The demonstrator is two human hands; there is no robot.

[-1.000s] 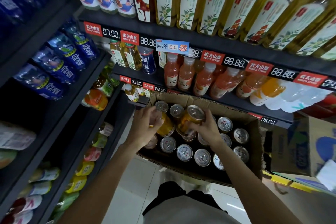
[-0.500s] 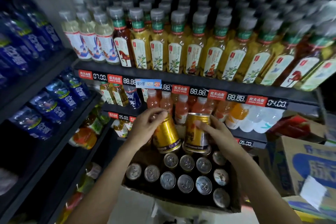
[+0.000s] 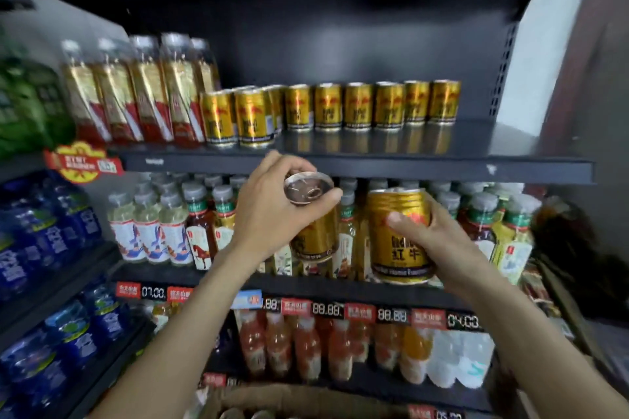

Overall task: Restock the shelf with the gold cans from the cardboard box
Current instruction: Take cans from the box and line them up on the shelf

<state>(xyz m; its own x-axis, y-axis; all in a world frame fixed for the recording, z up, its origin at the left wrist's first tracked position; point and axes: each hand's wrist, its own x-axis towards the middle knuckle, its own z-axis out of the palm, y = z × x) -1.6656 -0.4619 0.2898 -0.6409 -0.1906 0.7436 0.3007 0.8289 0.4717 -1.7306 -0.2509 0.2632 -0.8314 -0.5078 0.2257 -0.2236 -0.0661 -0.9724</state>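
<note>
Cans in both hands, just below the top shelf [image 3: 357,168] edge — left hand [image 3: 269,214] clamped round one tilted can [image 3: 315,214], right hand [image 3: 442,241] round an upright can [image 3: 400,235] — best levelled, then set down upright in the bare space before the back row [image 3: 371,105]

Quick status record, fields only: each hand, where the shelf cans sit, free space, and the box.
left hand: grips a gold can from the top, tilted
right hand: holds a second gold can upright by its side
top shelf: row of gold cans along the back, two columns further forward at left
free space: bare shelf in front of the row, centre to right
cardboard box: at bottom edge, mostly out of view
</note>
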